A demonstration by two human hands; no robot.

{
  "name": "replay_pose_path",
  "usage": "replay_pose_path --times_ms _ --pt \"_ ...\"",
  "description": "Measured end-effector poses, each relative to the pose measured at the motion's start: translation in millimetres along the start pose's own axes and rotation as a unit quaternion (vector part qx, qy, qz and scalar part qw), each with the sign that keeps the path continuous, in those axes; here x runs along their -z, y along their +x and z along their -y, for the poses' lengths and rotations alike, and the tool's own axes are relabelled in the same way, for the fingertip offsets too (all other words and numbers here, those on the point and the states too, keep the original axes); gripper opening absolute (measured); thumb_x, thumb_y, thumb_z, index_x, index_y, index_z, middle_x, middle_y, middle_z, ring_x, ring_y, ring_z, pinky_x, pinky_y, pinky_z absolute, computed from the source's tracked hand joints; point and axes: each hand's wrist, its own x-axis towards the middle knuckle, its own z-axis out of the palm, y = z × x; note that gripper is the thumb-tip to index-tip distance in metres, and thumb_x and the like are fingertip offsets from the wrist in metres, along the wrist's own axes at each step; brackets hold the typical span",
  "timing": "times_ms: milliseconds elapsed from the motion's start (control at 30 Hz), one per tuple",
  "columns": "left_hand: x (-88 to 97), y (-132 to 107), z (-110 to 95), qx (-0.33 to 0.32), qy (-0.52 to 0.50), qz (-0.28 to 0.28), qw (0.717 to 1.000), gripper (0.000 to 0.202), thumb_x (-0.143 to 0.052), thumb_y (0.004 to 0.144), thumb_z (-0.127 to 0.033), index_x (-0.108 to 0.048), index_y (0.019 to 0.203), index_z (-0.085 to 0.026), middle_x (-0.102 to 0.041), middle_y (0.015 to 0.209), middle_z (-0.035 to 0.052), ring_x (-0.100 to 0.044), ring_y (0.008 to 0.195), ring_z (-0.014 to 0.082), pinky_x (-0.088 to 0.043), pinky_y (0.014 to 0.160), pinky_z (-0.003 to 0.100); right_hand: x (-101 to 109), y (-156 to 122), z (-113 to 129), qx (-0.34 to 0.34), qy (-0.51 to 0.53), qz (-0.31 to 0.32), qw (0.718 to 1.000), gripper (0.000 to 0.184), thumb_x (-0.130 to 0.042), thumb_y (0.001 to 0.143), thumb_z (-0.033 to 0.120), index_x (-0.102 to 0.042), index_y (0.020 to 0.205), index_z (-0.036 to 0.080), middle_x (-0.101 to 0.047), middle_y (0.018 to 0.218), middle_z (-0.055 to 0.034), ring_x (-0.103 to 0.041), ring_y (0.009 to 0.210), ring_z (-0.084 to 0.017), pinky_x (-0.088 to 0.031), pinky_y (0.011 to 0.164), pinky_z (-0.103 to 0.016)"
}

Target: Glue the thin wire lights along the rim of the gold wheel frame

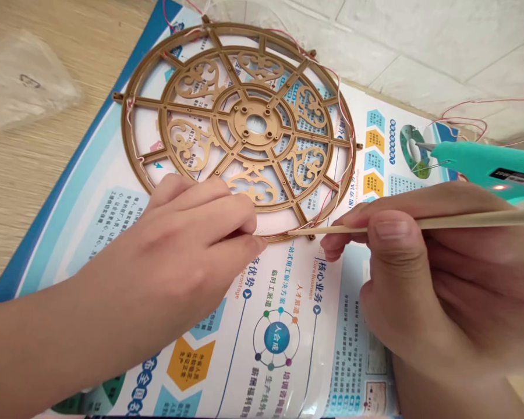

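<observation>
A round bronze-coloured openwork wheel frame lies on a printed sheet, with thin red and white wires running along its rim. My left hand is closed at the wheel's near rim, thumb and fingers pinched there; the fingertips hide just what they grip. My right hand holds a thin wooden stick like a pencil. The stick's tip touches or lies right over the near rim and wires, just right of my left thumb.
A teal glue gun with a lit red light lies at the right, its nozzle pointing left. Loose wires trail behind it. The printed poster covers the wooden table. A clear plastic bag lies at the far left. Pale tiles stand behind.
</observation>
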Motion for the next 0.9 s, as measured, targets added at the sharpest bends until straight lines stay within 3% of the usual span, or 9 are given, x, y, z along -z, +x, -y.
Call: replay_pose_path --times_ms 233,533,733,900 --pt "-0.3 -1.1 0.1 0.011 0.006 0.002 1.0 0.032 -0.041 0.113 -0.024 -0.064 0.091 -0.022 -0.054 0.091 -0.0024 -0.044 0.086 0.0178 -0.026 0.08 0.036 -1.0 1.9 -1.1 0.005 -0.011 0.007 1.0 0.017 -0.059 0.11 0.029 -0.069 0.096 0.027 -0.074 0.094 0.0037 -0.072 0.079 -0.013 -0.048 0.066 -0.034" --pt "-0.7 -0.8 -1.4 0.019 0.015 -0.001 1.0 0.032 -0.042 0.112 -0.024 -0.067 0.092 -0.024 -0.056 0.089 -0.0022 -0.048 0.086 0.0183 -0.029 0.082 0.038 -1.0 0.5 -2.6 0.027 -0.018 0.017 0.999 0.019 -0.06 0.109 0.025 -0.065 0.09 0.024 -0.073 0.093 0.0045 -0.07 0.074 -0.011 -0.044 0.06 -0.034" --pt "-1.2 -0.1 -3.2 0.028 0.012 -0.001 1.0 0.032 -0.041 0.112 -0.027 -0.068 0.096 -0.023 -0.054 0.09 -0.0036 -0.051 0.087 0.016 -0.038 0.094 0.037 -3.1 -3.2 -4.2 0.018 0.0 0.01 1.0 0.024 -0.057 0.111 0.031 -0.063 0.088 0.024 -0.074 0.097 0.0047 -0.068 0.078 -0.011 -0.044 0.062 -0.033" --pt "-2.0 -0.6 -2.1 0.019 0.014 0.005 1.0 0.03 -0.042 0.11 -0.026 -0.066 0.093 -0.024 -0.054 0.092 -0.0023 -0.049 0.088 0.0174 -0.034 0.089 0.038 -3.2 -2.9 -2.8 0.029 0.019 0.031 0.999 0.019 -0.056 0.111 0.03 -0.066 0.095 0.026 -0.075 0.097 0.0041 -0.068 0.081 -0.012 -0.046 0.064 -0.032"
